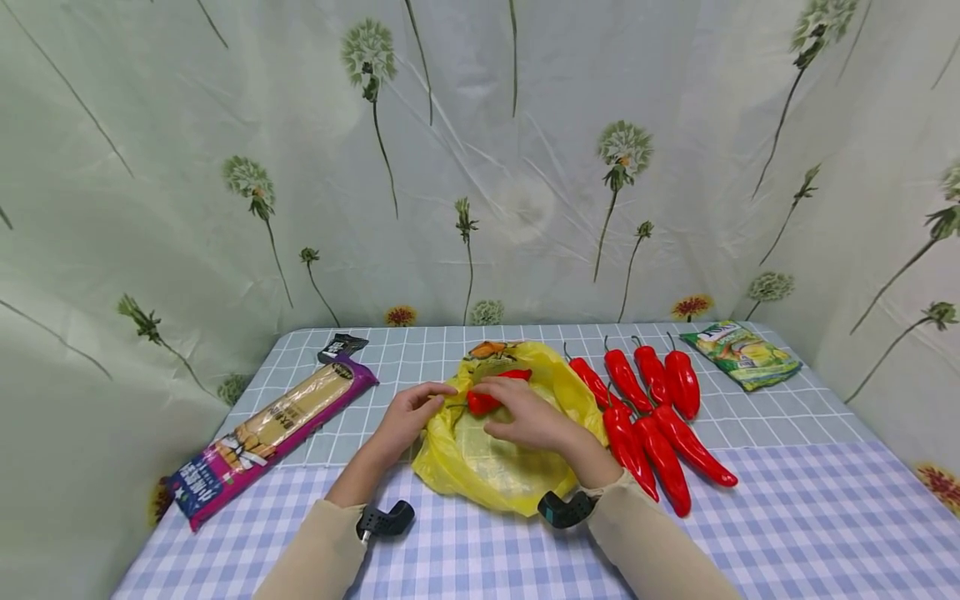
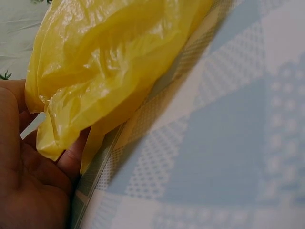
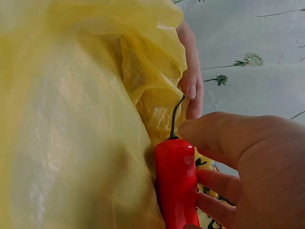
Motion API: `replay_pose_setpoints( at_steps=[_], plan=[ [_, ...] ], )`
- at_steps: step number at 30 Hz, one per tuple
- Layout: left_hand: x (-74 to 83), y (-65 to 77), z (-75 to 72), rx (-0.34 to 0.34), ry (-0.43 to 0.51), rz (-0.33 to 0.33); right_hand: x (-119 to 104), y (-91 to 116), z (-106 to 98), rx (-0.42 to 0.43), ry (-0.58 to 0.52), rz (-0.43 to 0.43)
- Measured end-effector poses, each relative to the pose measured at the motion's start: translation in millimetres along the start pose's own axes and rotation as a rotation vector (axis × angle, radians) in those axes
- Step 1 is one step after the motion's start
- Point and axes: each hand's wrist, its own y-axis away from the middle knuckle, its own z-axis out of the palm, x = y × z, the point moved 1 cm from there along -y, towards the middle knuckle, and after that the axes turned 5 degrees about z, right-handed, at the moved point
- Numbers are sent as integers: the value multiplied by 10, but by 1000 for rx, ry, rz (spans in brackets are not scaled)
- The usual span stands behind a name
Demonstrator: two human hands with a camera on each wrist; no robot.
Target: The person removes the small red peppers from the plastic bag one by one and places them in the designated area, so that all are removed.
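Observation:
A yellow plastic bag [image 1: 495, 479] lies with its mouth open at the middle of the table. Its left rim is gripped between the thumb and fingers of my left hand [image 1: 408, 417], and the left wrist view shows bag film [image 2: 105, 67] passing between those fingers. Inside the bag lies a red chili pepper [image 3: 175, 183], green stem toward the left. My right hand [image 1: 536, 417] reaches over it from the right. Its fingers touch the pepper's far side, while the thumb stands apart from the pepper's body. Part of the pepper is hidden by that hand.
Several more red peppers [image 1: 660, 454] lie right of the bag. A green printed packet [image 1: 742, 354] is at the back right. To the left are a long purple-edged food package [image 1: 273, 442] and a small black packet [image 1: 342, 346]. A patterned curtain [image 1: 540, 167] hangs behind.

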Motion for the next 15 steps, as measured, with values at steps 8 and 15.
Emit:
replay_pose_setpoints(
  at_steps=[8, 15],
  plan=[
    [-16, -4, -10, -20, 0, 24, 6, -5, 3, 18, 76, 11],
    [-16, -4, -8, -21, 20, 46, 10, -3, 7, 29, 108, 7]
  ],
)
